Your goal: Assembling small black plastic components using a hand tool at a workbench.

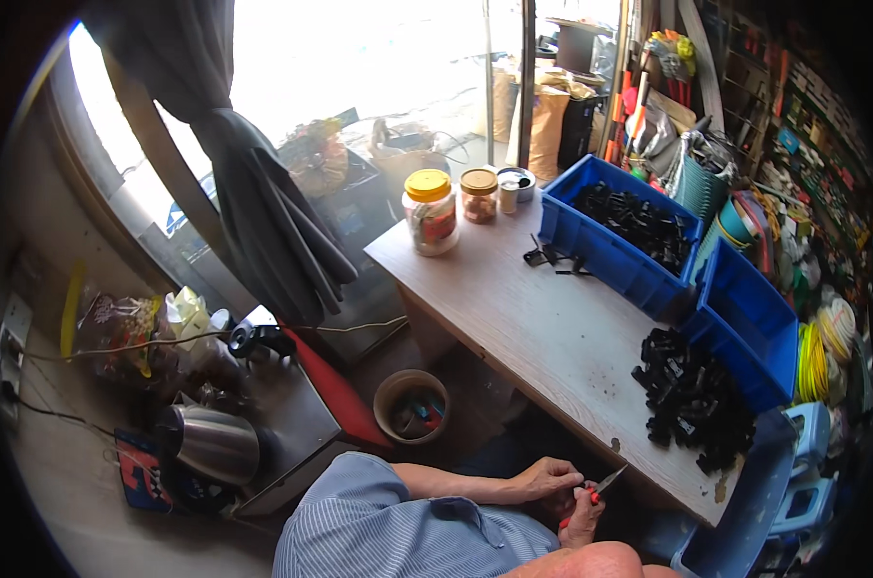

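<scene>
Red-handled snips (595,497) sit in our right hand (581,526), fingers clamped, likely for control; we cannot tell if our left hand (542,480) grips anything.

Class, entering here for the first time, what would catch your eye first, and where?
Probably the blue bin of black parts on the table's far side, then the loose black heap towards the right end. Low down, the right hand grips a red-handled pointed tool.

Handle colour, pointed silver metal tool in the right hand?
Red: the handle of the pointed silver metal tool, head view.
</scene>
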The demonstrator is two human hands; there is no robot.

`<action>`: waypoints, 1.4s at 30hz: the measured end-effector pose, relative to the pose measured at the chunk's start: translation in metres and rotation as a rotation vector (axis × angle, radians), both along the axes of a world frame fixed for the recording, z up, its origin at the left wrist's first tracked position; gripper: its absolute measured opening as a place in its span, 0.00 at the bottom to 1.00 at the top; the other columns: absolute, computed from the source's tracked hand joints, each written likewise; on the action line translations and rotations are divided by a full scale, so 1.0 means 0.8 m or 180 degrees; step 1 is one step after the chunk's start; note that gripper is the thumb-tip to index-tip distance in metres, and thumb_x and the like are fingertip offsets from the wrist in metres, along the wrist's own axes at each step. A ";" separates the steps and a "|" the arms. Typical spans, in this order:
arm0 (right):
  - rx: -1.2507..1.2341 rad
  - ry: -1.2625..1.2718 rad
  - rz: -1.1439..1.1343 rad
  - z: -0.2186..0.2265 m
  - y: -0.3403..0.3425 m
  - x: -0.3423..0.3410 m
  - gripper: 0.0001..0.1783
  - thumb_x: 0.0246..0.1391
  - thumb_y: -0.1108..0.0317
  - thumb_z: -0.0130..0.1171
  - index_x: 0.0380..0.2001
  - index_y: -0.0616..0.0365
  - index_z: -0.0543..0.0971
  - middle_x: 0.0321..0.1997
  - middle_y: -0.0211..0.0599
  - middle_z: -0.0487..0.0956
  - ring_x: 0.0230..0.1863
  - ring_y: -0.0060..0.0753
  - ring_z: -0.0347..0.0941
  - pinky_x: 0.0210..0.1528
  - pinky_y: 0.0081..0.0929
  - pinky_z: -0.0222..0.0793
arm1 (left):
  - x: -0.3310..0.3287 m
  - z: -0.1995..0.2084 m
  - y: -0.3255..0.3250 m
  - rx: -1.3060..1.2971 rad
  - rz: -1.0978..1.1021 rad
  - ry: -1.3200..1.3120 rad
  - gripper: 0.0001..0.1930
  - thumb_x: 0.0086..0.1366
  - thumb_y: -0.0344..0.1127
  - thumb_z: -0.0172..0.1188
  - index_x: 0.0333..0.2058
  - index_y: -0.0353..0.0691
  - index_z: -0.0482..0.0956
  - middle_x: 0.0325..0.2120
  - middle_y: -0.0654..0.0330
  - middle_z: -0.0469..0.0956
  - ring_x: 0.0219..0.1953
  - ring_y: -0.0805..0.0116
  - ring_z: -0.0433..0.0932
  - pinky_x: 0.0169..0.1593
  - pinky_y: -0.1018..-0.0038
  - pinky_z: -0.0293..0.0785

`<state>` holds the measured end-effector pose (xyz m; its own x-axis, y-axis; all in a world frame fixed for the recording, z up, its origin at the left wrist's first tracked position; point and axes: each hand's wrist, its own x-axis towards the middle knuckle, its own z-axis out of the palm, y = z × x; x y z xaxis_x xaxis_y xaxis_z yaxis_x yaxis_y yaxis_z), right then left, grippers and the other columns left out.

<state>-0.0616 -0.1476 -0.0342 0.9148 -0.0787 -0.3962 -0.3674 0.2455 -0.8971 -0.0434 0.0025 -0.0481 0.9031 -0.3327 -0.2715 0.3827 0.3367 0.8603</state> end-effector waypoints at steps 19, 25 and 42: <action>-0.0117 0.0134 0.0207 -0.033 -0.004 0.009 0.13 0.52 0.67 0.59 0.38 0.57 0.70 0.30 0.28 0.70 0.24 0.19 0.65 0.27 0.17 0.62 | 0.009 0.016 -0.019 -0.0330 0.0320 0.1510 0.08 0.62 0.37 0.59 0.33 0.39 0.75 0.18 0.61 0.75 0.16 0.70 0.75 0.19 0.74 0.70; -0.0080 -0.0056 0.0429 -0.010 -0.001 0.014 0.09 0.53 0.66 0.59 0.34 0.55 0.71 0.25 0.26 0.68 0.23 0.18 0.64 0.26 0.18 0.62 | 0.007 0.013 0.008 -0.0065 0.0014 0.0627 0.10 0.67 0.38 0.55 0.38 0.36 0.75 0.22 0.60 0.78 0.18 0.73 0.75 0.20 0.76 0.70; 0.0796 -0.0073 0.0340 -0.007 -0.001 0.017 0.08 0.56 0.62 0.57 0.35 0.51 0.71 0.30 0.25 0.70 0.32 0.21 0.69 0.34 0.21 0.68 | -0.010 0.029 0.040 0.1431 -0.0081 -0.3172 0.21 0.62 0.29 0.63 0.52 0.30 0.71 0.40 0.45 0.76 0.41 0.51 0.80 0.44 0.63 0.79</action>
<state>-0.0478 -0.1484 -0.0394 0.9217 0.1164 -0.3701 -0.3833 0.4214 -0.8219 -0.0518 0.0341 -0.0251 0.7791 -0.4077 0.4763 -0.5513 -0.0838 0.8301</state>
